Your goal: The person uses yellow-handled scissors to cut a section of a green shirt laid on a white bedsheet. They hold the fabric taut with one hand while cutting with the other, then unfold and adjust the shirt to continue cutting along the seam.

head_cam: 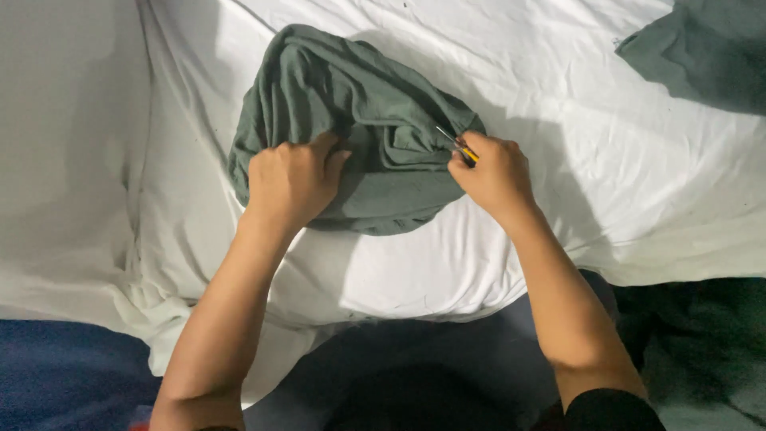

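Head view, one frame. The left hand lay on the near left part of a bunched green cloth, its fingers curled down into the fabric and clenched on a fold of it. The right hand sat at the cloth's right edge, its fingers pinched around a thin tool with a yellow handle; a slim metal tip ran up and to the left from the fingertips and touched the cloth just beyond them. What kind of tool it was could not be told. The cloth lay crumpled in a rounded heap on a white sheet, with most of its bulk beyond the fingers of both hands and a smaller part under and between them. The sheet was wrinkled and spread out on all sides of the cloth. A second green cloth lay well apart, far beyond and to the right of the right hand's fingers, at the frame corner. Dark blue fabric showed near the left forearm, below the sheet's edge. Both forearms were bare.
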